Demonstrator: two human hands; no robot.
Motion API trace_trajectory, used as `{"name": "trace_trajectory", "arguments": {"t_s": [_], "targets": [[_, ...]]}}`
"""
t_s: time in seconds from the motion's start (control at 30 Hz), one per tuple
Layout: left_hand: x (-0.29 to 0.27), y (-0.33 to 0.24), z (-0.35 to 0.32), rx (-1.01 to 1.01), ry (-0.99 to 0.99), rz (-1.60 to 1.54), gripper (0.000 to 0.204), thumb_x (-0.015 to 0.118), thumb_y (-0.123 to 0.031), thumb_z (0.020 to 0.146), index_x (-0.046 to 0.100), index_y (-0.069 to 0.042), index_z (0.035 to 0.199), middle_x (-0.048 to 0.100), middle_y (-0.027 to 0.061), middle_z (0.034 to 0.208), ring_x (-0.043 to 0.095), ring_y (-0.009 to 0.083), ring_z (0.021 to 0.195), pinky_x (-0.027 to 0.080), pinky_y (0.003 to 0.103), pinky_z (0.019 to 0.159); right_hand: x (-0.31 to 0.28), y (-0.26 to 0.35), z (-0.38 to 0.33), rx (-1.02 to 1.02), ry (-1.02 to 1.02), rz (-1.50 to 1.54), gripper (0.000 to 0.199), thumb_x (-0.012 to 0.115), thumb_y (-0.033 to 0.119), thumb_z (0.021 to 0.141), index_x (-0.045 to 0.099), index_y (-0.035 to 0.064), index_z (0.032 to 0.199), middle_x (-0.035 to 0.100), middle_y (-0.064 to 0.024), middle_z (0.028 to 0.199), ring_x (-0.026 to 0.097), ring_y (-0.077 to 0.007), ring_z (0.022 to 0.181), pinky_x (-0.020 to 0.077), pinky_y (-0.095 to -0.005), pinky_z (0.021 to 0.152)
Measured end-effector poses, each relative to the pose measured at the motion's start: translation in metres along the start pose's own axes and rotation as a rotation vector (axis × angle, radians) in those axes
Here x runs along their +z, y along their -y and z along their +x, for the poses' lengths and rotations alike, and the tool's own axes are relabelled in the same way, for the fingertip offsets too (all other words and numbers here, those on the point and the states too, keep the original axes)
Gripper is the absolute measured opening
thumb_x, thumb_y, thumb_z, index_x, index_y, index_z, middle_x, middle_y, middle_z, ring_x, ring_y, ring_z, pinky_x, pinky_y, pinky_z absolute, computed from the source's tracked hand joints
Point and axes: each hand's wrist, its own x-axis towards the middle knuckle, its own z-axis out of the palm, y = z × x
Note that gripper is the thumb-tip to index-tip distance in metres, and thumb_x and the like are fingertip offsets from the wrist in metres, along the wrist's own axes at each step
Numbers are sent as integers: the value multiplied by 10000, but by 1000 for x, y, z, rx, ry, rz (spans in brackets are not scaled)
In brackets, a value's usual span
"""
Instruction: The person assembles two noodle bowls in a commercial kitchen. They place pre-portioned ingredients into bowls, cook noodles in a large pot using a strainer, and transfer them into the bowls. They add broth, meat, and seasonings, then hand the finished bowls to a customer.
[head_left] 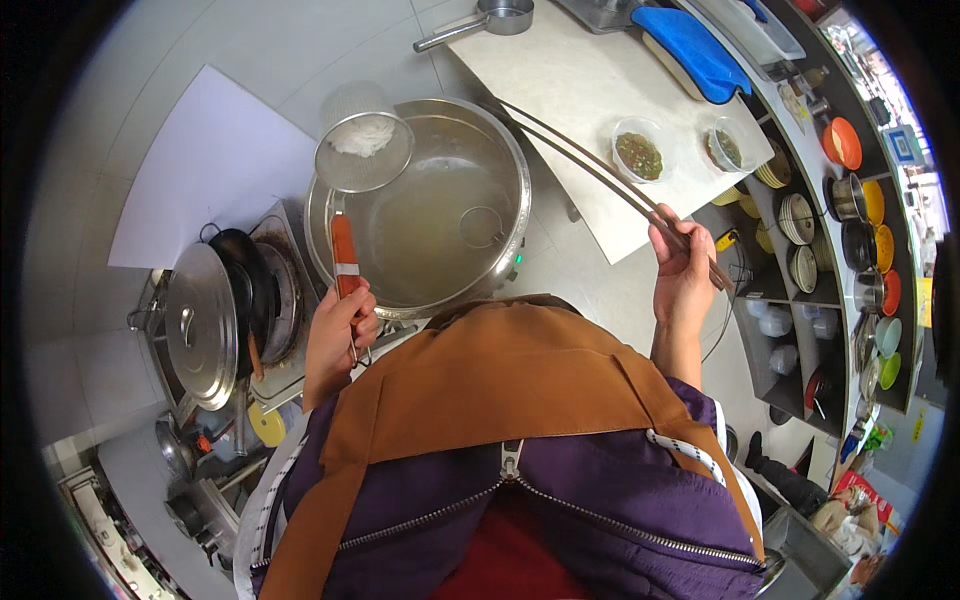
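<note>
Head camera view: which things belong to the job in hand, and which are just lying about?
In use:
mesh strainer with white food, in left fingers
long chopsticks, in right fingers
large metal pot of cloudy liquid
perhaps plastic tubs of greens

Apparently lying about:
saucepan
round metal lid
green bowl

A plain brown apron covers the front, its broad straps running nearward at left and right. Under it is a purple jacket with a silver zip parting in a V over a red top. Dark-flecked white cord shows at both sides. The left hand and right hand are bare.
</note>
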Motion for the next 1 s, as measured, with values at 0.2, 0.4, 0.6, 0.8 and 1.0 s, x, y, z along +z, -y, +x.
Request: {"name": "trace_trajectory", "arguments": {"t_s": [0.2, 0.4, 0.6, 0.8, 1.0], "targets": [[11, -12, -1, -14, 46, 15, 163, 516, -154, 871, 423, -72, 976, 429, 13, 703, 401, 72, 502, 274, 189, 385, 1, -3, -10, -3, -12, -27, 257, 426, 224, 924, 506, -20, 903, 533, -250, 1081, 572, -293, 982, 514, -317, 816], [6, -8, 13, -92, 81, 15, 164, 518, -148, 868, 418, -70, 974, 442, 19, 714, 405, 74, 506, 278, 190, 385, -1, -5, -20, 1, -26, -48, 262, 433, 239, 922, 510, -11, 911, 538, -243, 1078, 574, -284, 978, 514, -311, 804], [-11, 9, 27, -94, 113, 231, 118, 470, -173, 891, 434, -96, 809, 408, -27, 573, 363, 60, 428, 270, 207, 369, -20, -26, -34, 54, 159, -447, 348, 398, 286, 933, 561, -17, 881, 592, -161, 986, 577, -222, 853, 459, -329, 802], [-15, 12, 46, -79, 158, 351, 144, 429, -143, 873, 400, -89, 743, 393, 11, 549, 370, 111, 380, 299, 245, 347, 12, -115, -17, 216, 386, -592, 154, 530, 155, 872, 591, 13, 865, 612, -88, 808, 568, -167, 723, 465, -301, 701], [-49, 36, 73, -81, 135, 359, 144, 423, -130, 869, 398, -84, 735, 392, 15, 573, 337, 119, 379, 276, 247, 349, 30, -171, 9, -34, 632, -1098, 189, 517, 202, 846, 589, 30, 868, 607, -180, 756, 581, -351, 700, 455, -422, 641]]}}
